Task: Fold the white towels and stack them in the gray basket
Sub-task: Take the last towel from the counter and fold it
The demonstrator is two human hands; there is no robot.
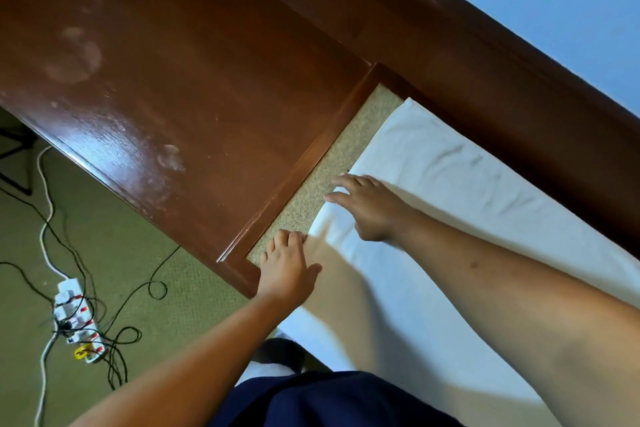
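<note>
Towel: 1 white towel (450,184) lies spread flat along the speckled beige inset (332,163) of a brown wooden desk (194,80). It runs from the inset's far corner toward the person, with creases on its far half.
Left hand: the left hand (289,267) is open and palm down at the towel's near left edge. Its fingers lie together on the speckled surface just beside the cloth, and the thumb is spread onto the towel.
Right hand: the right hand (367,208) is open, fingers spread and nearly straight. It presses flat on the towel's left edge farther up, fingertips reaching past the edge over the inset.
Spacing: the 2 hands are near each other, not touching.
Floor: green carpet (114,225) left of the desk carries a white power strip (74,322) with black cables plugged in.
Clothing: a dark blue garment (329,399) shows at the bottom edge.
Wall: a pale blue wall (519,10) stands beyond the desk.
</note>
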